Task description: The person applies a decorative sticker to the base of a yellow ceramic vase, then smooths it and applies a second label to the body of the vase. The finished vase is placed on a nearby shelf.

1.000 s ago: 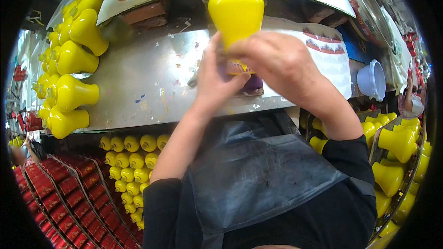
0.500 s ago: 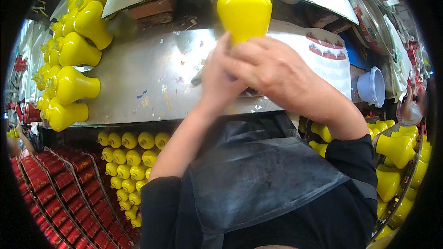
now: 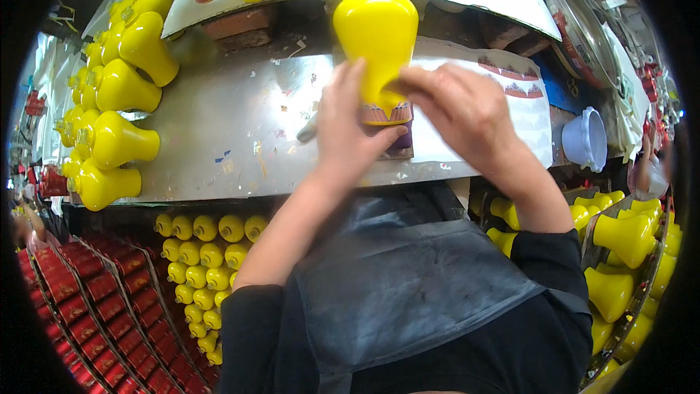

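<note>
A scuffed metal bench [image 3: 240,138] carries a yellow bottle [image 3: 375,36] at its middle. The left hand [image 3: 346,138] and right hand [image 3: 463,113] close around its labelled base; firm, even thumb pressure should flatten the label.

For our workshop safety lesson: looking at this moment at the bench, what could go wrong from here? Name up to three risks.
1. The left hand and right hand press a label onto the yellow bottle; uneven pressure might wrinkle or skew it.
2. The bottle lies on its side on the metal bench, so it could roll.
3. The finished bottles crowd the bench's left edge; a nudge might knock one off.
</note>
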A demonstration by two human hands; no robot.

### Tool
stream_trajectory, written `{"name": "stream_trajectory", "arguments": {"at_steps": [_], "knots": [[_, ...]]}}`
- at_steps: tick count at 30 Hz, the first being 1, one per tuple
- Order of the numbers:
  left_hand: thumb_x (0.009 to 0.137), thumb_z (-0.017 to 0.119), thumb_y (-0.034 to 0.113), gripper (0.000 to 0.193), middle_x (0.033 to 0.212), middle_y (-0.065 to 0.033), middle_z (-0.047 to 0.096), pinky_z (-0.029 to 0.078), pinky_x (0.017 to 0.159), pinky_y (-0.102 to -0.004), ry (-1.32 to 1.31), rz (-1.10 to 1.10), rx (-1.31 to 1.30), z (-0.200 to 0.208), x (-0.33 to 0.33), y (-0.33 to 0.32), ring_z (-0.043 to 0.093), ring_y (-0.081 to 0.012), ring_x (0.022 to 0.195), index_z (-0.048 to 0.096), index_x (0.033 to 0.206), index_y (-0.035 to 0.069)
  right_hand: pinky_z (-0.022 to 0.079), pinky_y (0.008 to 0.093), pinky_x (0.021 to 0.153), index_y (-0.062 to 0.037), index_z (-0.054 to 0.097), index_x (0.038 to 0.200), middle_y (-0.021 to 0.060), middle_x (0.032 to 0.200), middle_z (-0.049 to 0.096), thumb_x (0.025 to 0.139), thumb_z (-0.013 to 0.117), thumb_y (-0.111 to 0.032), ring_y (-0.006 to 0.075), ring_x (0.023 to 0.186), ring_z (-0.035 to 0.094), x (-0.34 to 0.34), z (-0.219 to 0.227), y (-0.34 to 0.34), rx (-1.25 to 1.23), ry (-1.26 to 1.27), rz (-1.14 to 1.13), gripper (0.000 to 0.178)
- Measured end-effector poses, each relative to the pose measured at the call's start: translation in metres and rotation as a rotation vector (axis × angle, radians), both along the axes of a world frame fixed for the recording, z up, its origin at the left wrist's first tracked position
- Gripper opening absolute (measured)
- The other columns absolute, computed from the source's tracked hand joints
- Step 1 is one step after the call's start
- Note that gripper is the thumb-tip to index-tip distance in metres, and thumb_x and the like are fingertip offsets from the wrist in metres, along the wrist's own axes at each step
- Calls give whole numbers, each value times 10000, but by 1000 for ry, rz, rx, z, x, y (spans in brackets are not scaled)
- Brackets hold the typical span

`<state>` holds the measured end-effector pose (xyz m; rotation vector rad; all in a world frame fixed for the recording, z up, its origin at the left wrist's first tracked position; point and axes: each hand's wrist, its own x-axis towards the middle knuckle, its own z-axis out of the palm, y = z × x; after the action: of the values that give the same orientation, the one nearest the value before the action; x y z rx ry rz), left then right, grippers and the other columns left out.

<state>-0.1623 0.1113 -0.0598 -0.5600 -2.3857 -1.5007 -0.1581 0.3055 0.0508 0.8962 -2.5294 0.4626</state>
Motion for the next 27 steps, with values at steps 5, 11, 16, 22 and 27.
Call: {"name": "stream_trajectory", "arguments": {"at_steps": [5, 11, 16, 22, 27], "knots": [[660, 962, 195, 1097, 1502, -242, 449, 424, 1152, -471, -92, 6, -64, 6, 1, 1, 486, -437, 1370, 391, 1591, 96, 588, 340, 673, -48, 703, 1226, 134, 939, 739, 892, 791, -50, 257, 765, 725, 14, -22, 11, -91, -50, -261, 345], [692, 948, 207, 1098, 1588, -265, 378, 413, 1173, -475, -164, -108, 37, 0, -6, -10, 458, -449, 1425, 359, 1606, 56, 628, 330, 758, -31, 693, 1237, 160, 1008, 775, 926, 770, -75, 262, 859, 780, 22, -30, 11, -216, -158, -177, 324], [693, 949, 196, 1083, 1563, -233, 402, 461, 1113, -450, 26, 44, -155, 8, 1, 0, 537, -401, 1322, 385, 1613, 98, 602, 319, 690, -40, 649, 1235, 161, 906, 756, 957, 702, -96, 235, 747, 763, 30, -36, 2, -430, -383, -251, 288], [709, 949, 161, 1076, 1536, -185, 433, 528, 1023, -383, 50, 4, -137, 12, -6, -6, 562, -304, 1279, 395, 1631, 151, 553, 331, 666, -48, 617, 1214, 165, 827, 709, 969, 653, -182, 249, 718, 721, 32, -53, 3, -580, -556, -359, 282], [754, 890, 89, 966, 1528, -215, 436, 487, 1074, -410, 10, -23, -56, 6, -5, -4, 538, -332, 1327, 433, 1605, 119, 410, 241, 578, -47, 591, 1241, 29, 785, 621, 987, 619, -101, 49, 656, 523, 41, -56, -4, -1050, -671, -343, 261]]}}
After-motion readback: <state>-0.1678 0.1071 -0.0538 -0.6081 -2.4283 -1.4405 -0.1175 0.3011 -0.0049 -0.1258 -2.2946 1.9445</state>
